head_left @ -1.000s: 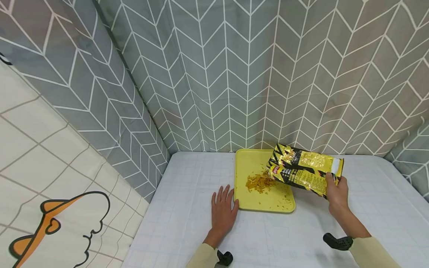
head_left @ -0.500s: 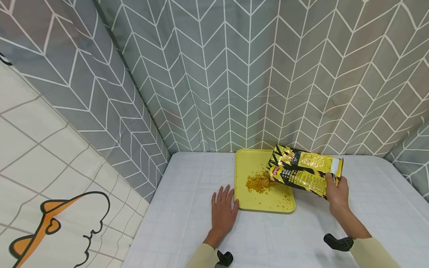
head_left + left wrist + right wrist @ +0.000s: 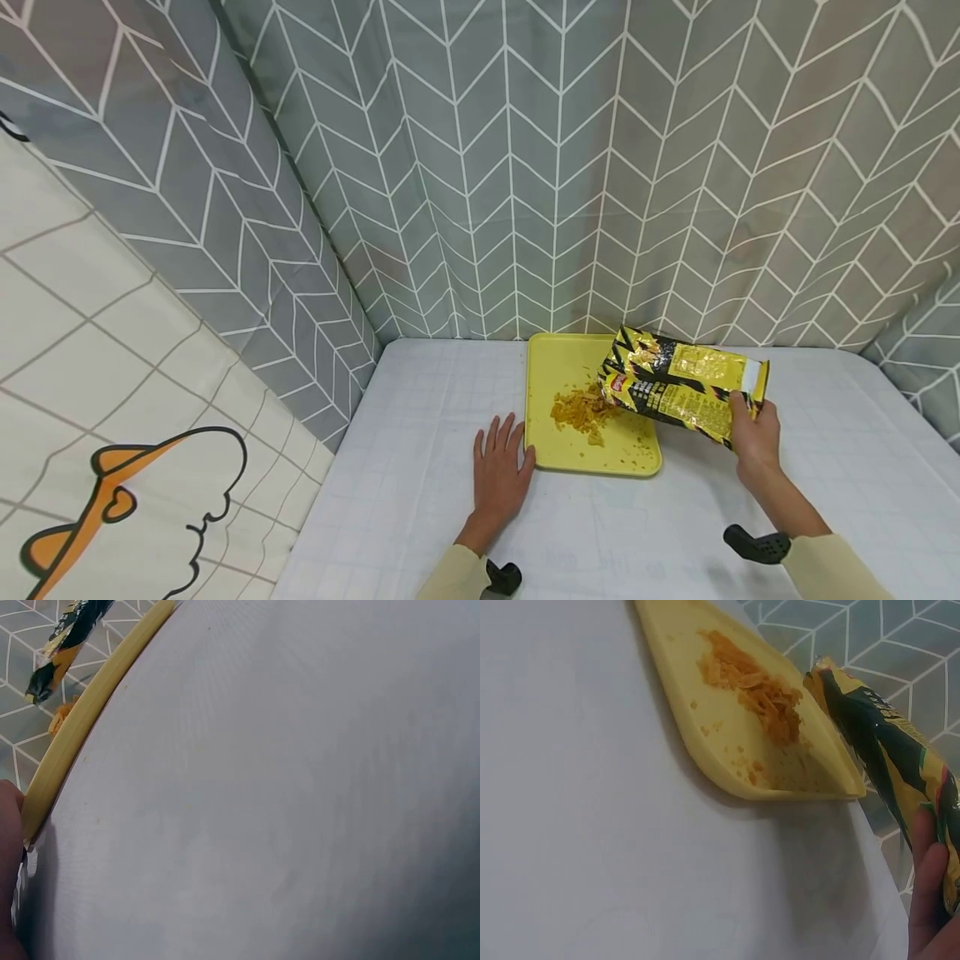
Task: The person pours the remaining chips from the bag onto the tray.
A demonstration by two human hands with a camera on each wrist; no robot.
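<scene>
Print on the yellow-black snack bag (image 3: 678,385) stays too small to read.

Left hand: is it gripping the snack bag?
No, the left hand lies flat on the table beside the yellow tray.

Our left hand (image 3: 498,472) lies flat, palm down, fingers straight and slightly spread, forearm near the body. Our right hand (image 3: 752,435) is raised farther right, fingers and thumb curled in a pinch.
</scene>
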